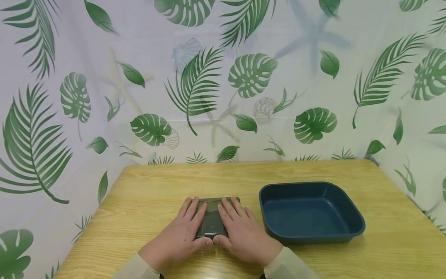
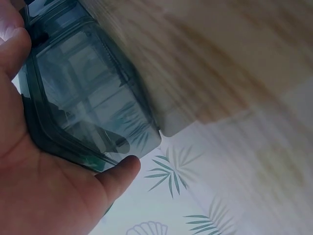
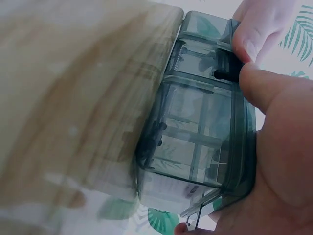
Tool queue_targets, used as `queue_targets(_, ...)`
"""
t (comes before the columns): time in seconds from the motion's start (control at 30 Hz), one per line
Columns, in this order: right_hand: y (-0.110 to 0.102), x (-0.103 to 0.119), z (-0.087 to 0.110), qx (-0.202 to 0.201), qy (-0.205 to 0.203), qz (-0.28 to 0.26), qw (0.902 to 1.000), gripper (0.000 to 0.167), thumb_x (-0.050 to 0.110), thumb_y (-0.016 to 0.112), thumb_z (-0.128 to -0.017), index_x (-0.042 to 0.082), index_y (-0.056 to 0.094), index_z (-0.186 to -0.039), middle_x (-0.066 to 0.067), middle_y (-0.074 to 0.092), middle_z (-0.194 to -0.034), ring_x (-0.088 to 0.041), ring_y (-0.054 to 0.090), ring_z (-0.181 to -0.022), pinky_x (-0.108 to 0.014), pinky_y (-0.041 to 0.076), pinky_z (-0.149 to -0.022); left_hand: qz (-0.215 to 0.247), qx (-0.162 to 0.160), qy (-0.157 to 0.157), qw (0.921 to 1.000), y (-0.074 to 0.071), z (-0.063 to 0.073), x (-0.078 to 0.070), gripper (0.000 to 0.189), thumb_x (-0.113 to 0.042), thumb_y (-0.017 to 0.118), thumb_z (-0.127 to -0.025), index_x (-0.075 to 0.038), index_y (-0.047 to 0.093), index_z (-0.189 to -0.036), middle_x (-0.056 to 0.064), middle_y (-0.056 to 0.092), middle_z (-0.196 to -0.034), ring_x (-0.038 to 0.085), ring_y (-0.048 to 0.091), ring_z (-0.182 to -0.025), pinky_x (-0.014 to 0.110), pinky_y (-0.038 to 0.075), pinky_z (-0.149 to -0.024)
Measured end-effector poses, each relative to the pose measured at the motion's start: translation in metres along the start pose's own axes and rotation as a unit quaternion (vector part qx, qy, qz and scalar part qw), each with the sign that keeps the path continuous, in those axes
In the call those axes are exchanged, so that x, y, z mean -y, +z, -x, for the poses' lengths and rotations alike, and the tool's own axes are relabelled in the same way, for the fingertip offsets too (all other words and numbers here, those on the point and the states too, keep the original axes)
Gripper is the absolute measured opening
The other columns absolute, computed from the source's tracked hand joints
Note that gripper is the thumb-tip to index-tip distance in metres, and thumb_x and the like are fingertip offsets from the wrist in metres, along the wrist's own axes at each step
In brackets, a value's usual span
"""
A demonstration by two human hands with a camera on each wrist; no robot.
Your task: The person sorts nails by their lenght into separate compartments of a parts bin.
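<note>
A small see-through dark grey-green plastic box [image 1: 211, 224] with a lid lies flat on the wooden table. Inner dividers show through its walls in the left wrist view, and a few small dark things, too unclear to name, in the right wrist view. Across the left part of the lid, my left hand [image 1: 179, 234] rests with straight fingers. My right hand [image 1: 245, 236] lies likewise on the right part. Both thumbs touch the near edge, close together beside a black latch [image 3: 227, 66]. Part of the lid is hidden under the fingers.
Just right of my right hand stands a dark blue rectangular tray [image 1: 311, 217] with rounded corners and nothing in it. The wooden table [image 1: 150, 186] ends at a white cloth backdrop [image 1: 209, 147] printed with green leaves, which also runs along both sides.
</note>
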State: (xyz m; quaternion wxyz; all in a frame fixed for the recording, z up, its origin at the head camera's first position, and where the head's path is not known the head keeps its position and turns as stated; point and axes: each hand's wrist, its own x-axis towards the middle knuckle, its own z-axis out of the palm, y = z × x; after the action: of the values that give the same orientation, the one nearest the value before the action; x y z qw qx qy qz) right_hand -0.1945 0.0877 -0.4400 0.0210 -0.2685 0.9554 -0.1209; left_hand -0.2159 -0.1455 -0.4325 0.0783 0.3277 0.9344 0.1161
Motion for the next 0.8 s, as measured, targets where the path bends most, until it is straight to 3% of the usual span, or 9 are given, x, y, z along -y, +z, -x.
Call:
queue_targets(0.3,0.003,0.004,-0.002,0.006,0.002,-0.011,0.9999,0.085,0.067,0.036,-0.101,0.007,0.023,-0.161,-0.012,0.013,-0.167,-0.037,0.006,-0.153,-0.064,0.026,-0.113,0.012,0.007,-0.011,0.9998,0.001,0.002,0.004,0.1,-0.075,0.04,-0.093,-0.007,0.017,-0.163,0.018,0.0,-0.167,0.039,-0.005,-0.152,0.055,0.027,-0.116)
queue_targets(0.63,-0.008,-0.002,-0.003,0.018,-0.013,-0.076,0.9969,0.08,0.065,0.041,-0.101,0.012,0.031,-0.16,-0.011,0.015,-0.167,-0.035,0.007,-0.153,-0.062,0.023,-0.115,0.028,-0.004,-0.013,0.9995,0.0,0.002,0.013,0.099,-0.069,0.054,-0.092,-0.007,0.02,-0.162,0.017,0.002,-0.167,0.04,-0.002,-0.152,0.059,0.023,-0.117)
queue_targets(0.73,-0.016,-0.005,0.002,-0.001,-0.024,-0.101,0.9946,0.079,0.067,0.038,-0.101,0.015,0.031,-0.16,-0.008,0.014,-0.167,-0.032,0.005,-0.154,-0.06,0.024,-0.116,0.039,-0.009,-0.022,0.9989,0.001,0.004,0.014,0.098,-0.068,0.058,-0.092,-0.01,0.022,-0.162,0.016,0.003,-0.168,0.038,-0.001,-0.153,0.061,0.022,-0.116)
queue_targets(0.8,-0.028,-0.011,0.008,-0.037,-0.031,-0.105,0.9932,0.077,0.067,0.038,-0.101,0.018,0.033,-0.16,-0.007,0.015,-0.167,-0.031,0.006,-0.153,-0.062,0.024,-0.115,0.041,-0.022,-0.03,0.9985,0.001,0.004,0.016,0.097,-0.068,0.058,-0.091,-0.014,0.023,-0.163,0.013,0.003,-0.168,0.037,-0.001,-0.153,0.063,0.02,-0.116)
